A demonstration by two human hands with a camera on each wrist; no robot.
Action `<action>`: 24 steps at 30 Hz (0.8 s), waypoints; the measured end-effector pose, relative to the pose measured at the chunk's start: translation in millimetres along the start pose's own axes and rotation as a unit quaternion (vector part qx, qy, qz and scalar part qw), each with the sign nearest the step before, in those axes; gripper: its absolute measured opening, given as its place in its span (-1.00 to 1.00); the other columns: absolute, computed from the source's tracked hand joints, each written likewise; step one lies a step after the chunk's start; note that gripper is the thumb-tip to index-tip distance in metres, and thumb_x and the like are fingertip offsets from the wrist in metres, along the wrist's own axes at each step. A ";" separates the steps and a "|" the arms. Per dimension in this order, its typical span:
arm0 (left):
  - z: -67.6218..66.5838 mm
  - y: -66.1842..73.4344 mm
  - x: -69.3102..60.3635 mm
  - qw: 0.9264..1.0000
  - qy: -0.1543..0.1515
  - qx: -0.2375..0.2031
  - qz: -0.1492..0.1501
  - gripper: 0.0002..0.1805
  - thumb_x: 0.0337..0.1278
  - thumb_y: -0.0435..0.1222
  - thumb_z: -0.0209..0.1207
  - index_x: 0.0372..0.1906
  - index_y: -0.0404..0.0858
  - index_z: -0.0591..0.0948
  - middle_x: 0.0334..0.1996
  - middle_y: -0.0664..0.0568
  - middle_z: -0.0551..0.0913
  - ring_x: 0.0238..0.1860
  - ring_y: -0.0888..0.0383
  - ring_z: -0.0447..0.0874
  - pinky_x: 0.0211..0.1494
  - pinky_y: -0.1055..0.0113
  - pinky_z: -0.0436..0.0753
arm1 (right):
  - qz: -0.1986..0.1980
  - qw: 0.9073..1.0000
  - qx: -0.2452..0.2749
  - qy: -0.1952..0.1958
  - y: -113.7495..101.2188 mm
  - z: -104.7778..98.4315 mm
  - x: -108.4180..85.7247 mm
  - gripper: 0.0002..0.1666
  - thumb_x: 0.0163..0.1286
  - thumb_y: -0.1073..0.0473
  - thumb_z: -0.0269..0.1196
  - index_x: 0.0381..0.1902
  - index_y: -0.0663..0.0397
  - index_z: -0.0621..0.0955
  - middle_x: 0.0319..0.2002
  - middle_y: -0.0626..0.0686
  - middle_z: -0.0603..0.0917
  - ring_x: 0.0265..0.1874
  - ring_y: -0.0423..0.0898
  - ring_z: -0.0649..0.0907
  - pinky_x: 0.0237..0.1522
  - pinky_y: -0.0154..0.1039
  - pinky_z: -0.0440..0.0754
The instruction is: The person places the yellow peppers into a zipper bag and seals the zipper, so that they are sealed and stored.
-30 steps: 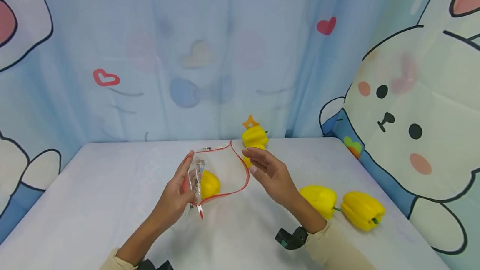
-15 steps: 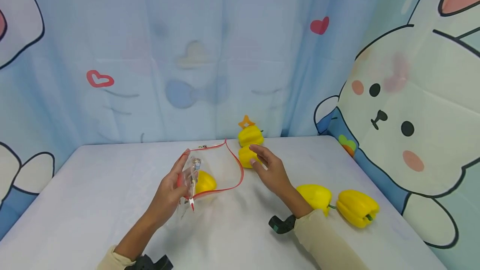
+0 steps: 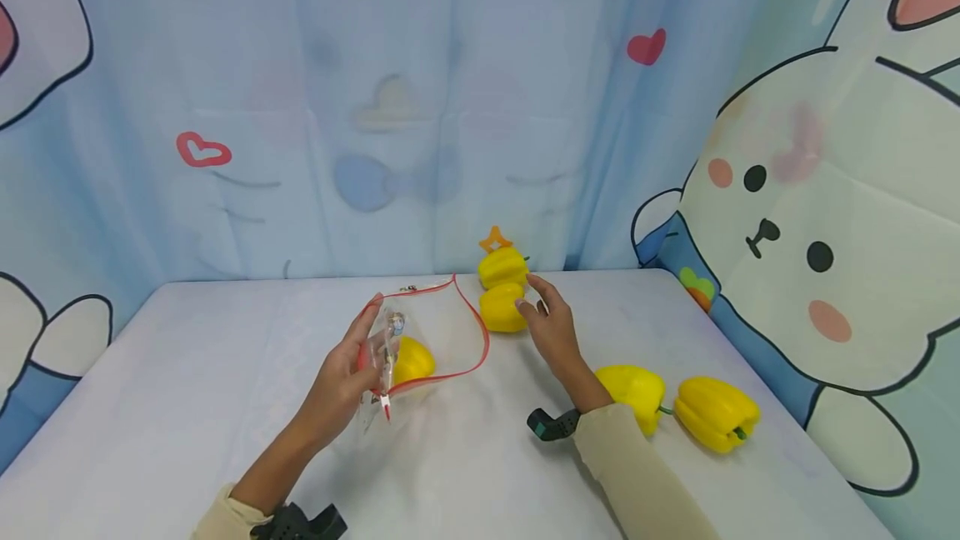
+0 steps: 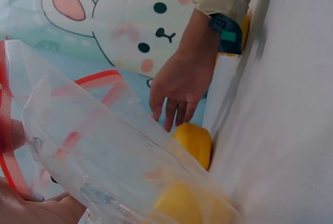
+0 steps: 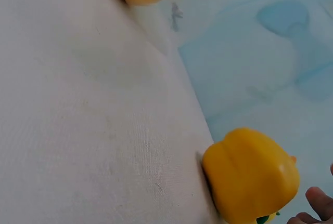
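Observation:
My left hand (image 3: 340,386) grips the side of a clear plastic bag with a red zip edge (image 3: 486,347), its mouth spread wide. Inside the bag lies one yellow bell pepper (image 3: 412,360). Just right of the bag, my right hand (image 3: 553,330) has its fingers extended beside a second bell pepper (image 3: 502,308). In the left wrist view those fingers hang over that pepper (image 4: 195,143); contact is unclear. The right wrist view shows the same pepper (image 5: 250,174) with a thumb (image 5: 318,203) close by. A third bell pepper (image 3: 502,267) stands right behind it.
Two more yellow bell peppers (image 3: 633,390) (image 3: 716,413) lie at the right, near my right forearm. The white table (image 3: 225,373) ends at a blue curtain (image 3: 300,107) printed with cartoon rabbits.
My right hand has moved from the bag's red edge rightward to the nearer back bell pepper. The left hand keeps holding the bag, with little movement.

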State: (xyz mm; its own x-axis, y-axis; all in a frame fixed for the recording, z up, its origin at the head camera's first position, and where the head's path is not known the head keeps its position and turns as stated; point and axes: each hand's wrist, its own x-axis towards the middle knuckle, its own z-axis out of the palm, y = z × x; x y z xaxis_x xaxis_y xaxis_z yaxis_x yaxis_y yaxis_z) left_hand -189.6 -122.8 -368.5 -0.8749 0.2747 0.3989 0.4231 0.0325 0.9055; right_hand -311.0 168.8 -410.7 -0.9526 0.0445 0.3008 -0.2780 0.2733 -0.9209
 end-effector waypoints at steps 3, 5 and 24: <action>-0.8 0.0 -0.2 1.000 0.000 -0.002 -0.002 -0.21 0.20 -0.57 -0.15 0.53 -0.37 -0.12 0.55 -0.10 -0.20 0.42 -0.27 0.09 -0.19 0.42 0.66 | 0.031 0.999 0.002 -0.007 3.0 0.7 3.2 -0.36 0.45 0.17 0.11 0.44 0.14 0.28 0.43 0.09 0.27 0.43 -0.03 0.19 0.42 -0.08 0.13; -1.2 -0.1 -0.5 1.000 0.000 -0.003 -0.004 -0.20 0.19 -0.57 -0.16 0.53 -0.36 -0.12 0.55 -0.10 -0.20 0.42 -0.26 0.10 -0.19 0.44 0.65 | 0.055 0.998 -0.001 -0.009 5.5 0.7 5.7 -0.33 0.44 0.14 0.09 0.47 0.09 0.26 0.45 0.08 0.25 0.44 -0.01 0.18 0.41 -0.06 0.16; -0.6 -0.5 -1.6 1.000 -0.003 0.003 0.000 -0.22 0.23 -0.55 -0.12 0.53 -0.38 -0.11 0.54 -0.15 -0.19 0.42 -0.29 0.10 -0.13 0.43 0.66 | 0.176 0.982 -0.037 -0.056 22.8 5.4 22.4 -0.11 0.36 0.00 0.21 0.55 -0.10 0.10 0.51 0.13 0.07 0.43 0.13 0.19 0.38 -0.01 0.23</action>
State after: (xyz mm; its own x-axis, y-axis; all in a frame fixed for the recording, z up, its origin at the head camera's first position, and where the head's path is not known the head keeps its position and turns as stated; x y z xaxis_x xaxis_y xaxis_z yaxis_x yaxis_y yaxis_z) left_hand -188.6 -123.9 -369.5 -0.8735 0.2802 0.3982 0.4247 0.0387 0.9045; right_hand -339.4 170.8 -426.3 -0.9968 0.0434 -0.0669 0.0775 0.3285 -0.9413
